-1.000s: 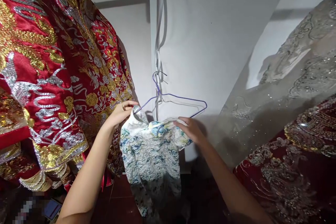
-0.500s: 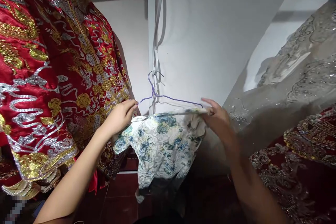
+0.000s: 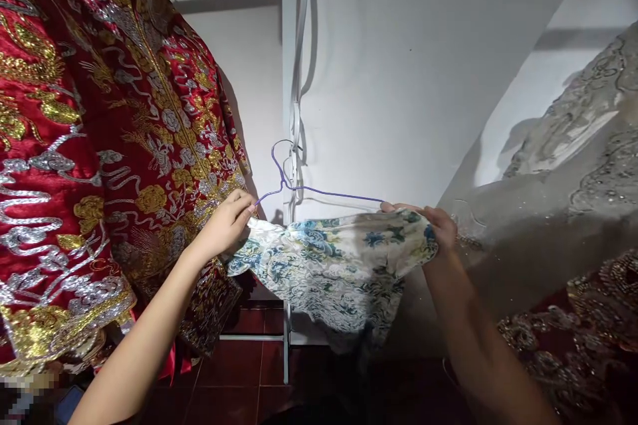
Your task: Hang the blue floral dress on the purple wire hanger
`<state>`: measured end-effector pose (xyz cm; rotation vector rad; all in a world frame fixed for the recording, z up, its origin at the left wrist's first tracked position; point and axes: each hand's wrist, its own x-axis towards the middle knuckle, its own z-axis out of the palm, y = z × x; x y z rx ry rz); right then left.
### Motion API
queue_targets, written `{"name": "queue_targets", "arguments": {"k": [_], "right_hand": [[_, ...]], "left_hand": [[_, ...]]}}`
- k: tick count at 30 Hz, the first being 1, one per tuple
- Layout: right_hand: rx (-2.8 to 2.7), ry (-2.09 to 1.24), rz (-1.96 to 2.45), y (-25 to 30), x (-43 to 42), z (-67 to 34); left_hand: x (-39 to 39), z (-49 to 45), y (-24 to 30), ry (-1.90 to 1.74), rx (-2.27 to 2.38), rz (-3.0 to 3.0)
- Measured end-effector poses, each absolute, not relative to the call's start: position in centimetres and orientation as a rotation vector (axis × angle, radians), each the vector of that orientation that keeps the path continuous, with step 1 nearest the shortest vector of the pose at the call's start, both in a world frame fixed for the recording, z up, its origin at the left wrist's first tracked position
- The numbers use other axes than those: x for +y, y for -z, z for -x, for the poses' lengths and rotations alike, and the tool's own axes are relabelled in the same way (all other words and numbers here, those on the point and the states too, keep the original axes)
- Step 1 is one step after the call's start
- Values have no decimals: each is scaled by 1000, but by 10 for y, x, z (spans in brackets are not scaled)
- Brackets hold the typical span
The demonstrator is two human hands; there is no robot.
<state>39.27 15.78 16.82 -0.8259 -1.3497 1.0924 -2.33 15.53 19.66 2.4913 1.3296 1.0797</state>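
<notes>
A small white garment with a blue and green floral print (image 3: pixel 339 265) is stretched out sideways between my two hands. It hangs just under a thin purple wire hanger (image 3: pixel 319 191), whose hook is caught on white cords on the wall. My left hand (image 3: pixel 226 224) pinches the garment's left shoulder at the hanger's left end. My right hand (image 3: pixel 438 226) grips the garment's right edge at the hanger's right end, its fingers closed in the cloth.
A large red robe with gold and silver embroidery (image 3: pixel 100 159) hangs close on the left. A grey sequinned gown (image 3: pixel 563 172) and another dark red embroidered garment (image 3: pixel 573 332) hang on the right. White cords (image 3: pixel 298 80) run down the wall. Dark red floor tiles (image 3: pixel 234 378) lie below.
My right hand has moved rightward and pulled the printed garment wide, from hanging bunched to stretched flat under the hanger. My left hand stayed at the hanger's left end.
</notes>
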Motion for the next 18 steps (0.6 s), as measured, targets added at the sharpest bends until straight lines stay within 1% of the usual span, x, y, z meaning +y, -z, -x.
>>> {"name": "queue_targets", "arguments": {"k": [3,5,8,10,13,16,18], "right_hand": [[-1310,-1320,703,-180,159,-391],[-1302,-1254,725,-187,162,-399],[-1286,-1096,913,-191,178,-418],[-1258,-1119,1022,-186,194,-424],[-1236,-1279,1042,-171,218,-406],[-1326,-1580,922,-151,225,-358],[-1386,-1691,869,-137,221,-322]], "left_hand": [[154,26,-201,-1070,1313,-2510],[154,30,-205,-1032,1275,-2542],[154,33,-211,-946,1209,-2598],[157,32,-212,-932,1190,-2605],[162,25,-207,-968,1147,-2554],[166,17,-196,-1047,1137,-2449],[168,16,-190,-1119,1212,-2373]]}}
